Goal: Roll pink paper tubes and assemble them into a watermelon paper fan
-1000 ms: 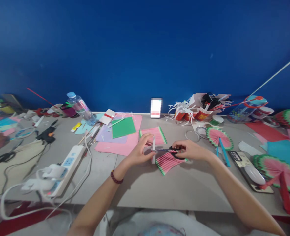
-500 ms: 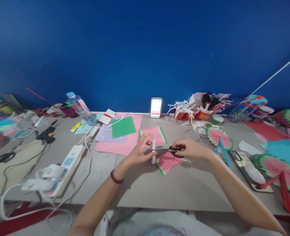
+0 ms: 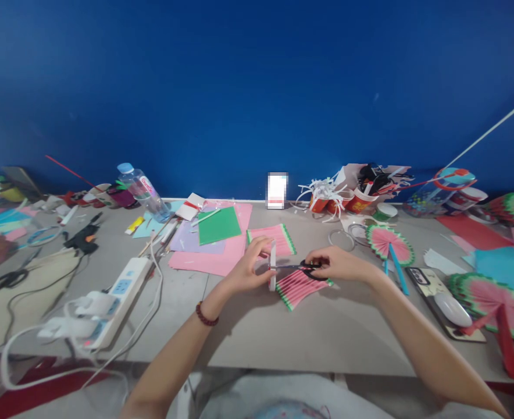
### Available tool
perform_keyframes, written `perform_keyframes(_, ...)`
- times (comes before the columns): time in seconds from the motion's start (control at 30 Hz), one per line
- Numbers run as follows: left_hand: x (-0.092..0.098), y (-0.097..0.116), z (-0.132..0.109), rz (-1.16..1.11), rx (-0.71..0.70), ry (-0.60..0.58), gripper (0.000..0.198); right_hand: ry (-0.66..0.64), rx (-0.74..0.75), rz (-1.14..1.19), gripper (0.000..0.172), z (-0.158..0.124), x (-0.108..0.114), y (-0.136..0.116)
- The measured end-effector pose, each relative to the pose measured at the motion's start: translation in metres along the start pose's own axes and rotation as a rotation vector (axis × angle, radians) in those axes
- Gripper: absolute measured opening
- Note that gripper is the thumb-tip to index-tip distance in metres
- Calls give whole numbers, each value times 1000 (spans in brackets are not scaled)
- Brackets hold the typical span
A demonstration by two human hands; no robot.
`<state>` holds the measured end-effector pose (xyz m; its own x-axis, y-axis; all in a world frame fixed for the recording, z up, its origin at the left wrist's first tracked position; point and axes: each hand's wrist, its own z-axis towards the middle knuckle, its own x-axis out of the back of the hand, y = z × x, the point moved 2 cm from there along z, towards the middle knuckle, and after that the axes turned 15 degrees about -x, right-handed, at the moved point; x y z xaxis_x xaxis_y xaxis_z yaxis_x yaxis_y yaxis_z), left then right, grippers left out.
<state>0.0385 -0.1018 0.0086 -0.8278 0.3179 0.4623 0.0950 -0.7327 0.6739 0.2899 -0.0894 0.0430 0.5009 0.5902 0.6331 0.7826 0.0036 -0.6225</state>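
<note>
My left hand (image 3: 254,265) is closed in a pinch around a narrow white strip (image 3: 273,256), which stands upright between thumb and fingers. Black-handled scissors (image 3: 311,269) are in my right hand (image 3: 335,265), their blades pointing left and reaching the strip. Whether the blades are parted is too small to tell. Beneath the scissors lies a pleated pink paper (image 3: 300,289) with green edges. A second pleated pink paper (image 3: 281,240) rests just behind my left hand, partly hidden by it.
Green paper (image 3: 219,226) lies on pink and purple sheets to the left. A power strip (image 3: 121,297) with white cables stands nearer. On the right are a paper fan (image 3: 390,244), a phone (image 3: 425,291) and a mouse (image 3: 452,308). Cups (image 3: 361,201) line the wall.
</note>
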Motion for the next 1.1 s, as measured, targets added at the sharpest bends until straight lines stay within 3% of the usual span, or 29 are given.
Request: perform_keyframes(1.1,-1,0,-1,-17,26,10,72,-53,32,-5,19,3,1,4)
